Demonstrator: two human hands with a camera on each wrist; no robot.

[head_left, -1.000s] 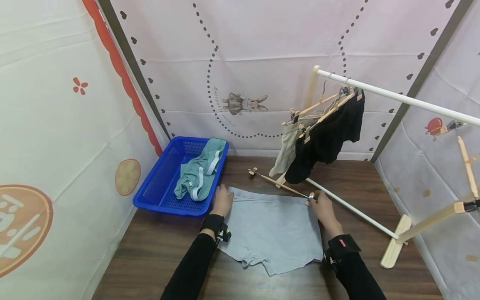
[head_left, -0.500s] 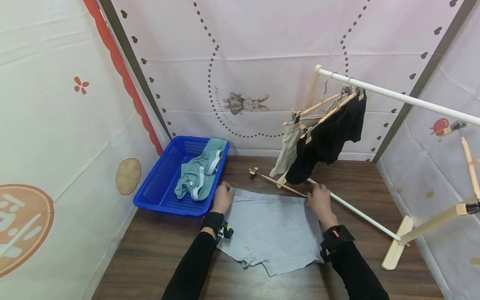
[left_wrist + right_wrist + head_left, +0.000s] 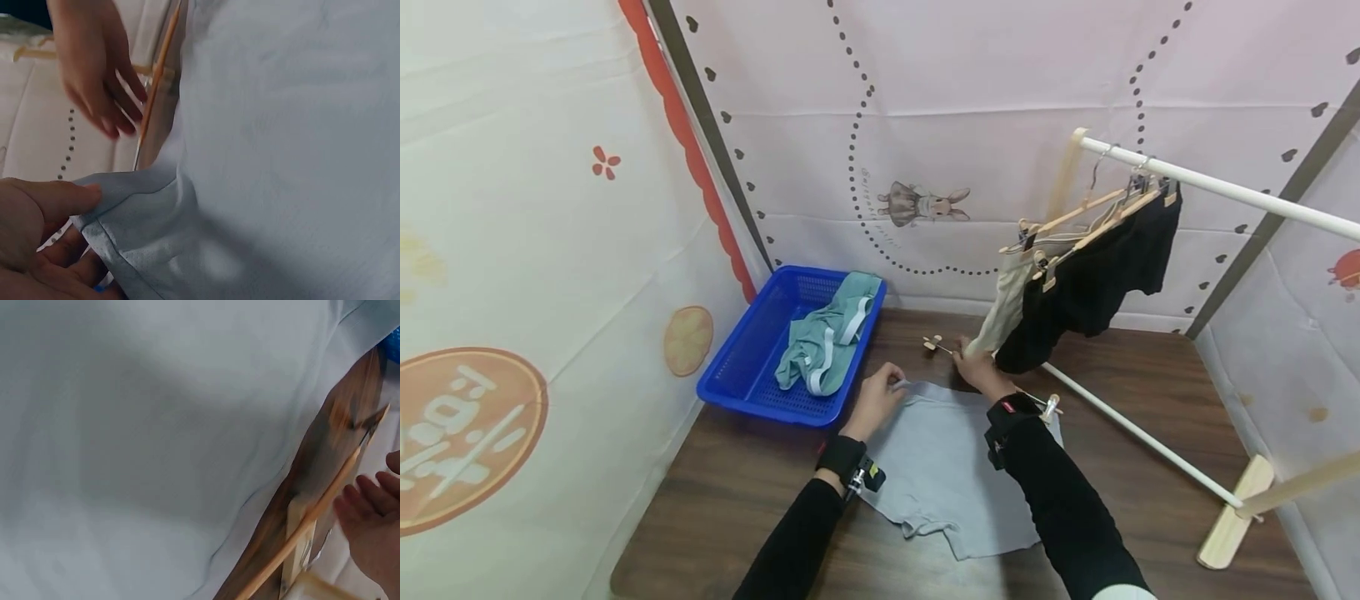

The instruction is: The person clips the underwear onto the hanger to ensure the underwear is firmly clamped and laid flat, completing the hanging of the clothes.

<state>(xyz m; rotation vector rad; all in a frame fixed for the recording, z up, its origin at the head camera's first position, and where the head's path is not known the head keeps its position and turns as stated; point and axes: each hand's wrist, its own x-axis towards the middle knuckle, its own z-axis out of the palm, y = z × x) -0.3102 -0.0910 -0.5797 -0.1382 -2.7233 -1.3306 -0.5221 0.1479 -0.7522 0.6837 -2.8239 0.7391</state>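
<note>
The left hand point(image 3: 876, 404) pinches a corner of the grey-blue garment point(image 3: 943, 475) spread beside it while the loose-fingered, empty right hand point(image 3: 979, 372) hovers near the hanger point(image 3: 312, 515) beyond that grip, apparently mid-clipping, so the next move likely calls for fastening the nearby clip point(image 3: 932, 343) there.

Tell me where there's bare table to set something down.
Bare wood lies left of the left sleeve, in front of the blue basket, and between the low white bar and right wall. Crowded: around the right hand, hanger and grey-blue garment.
</note>
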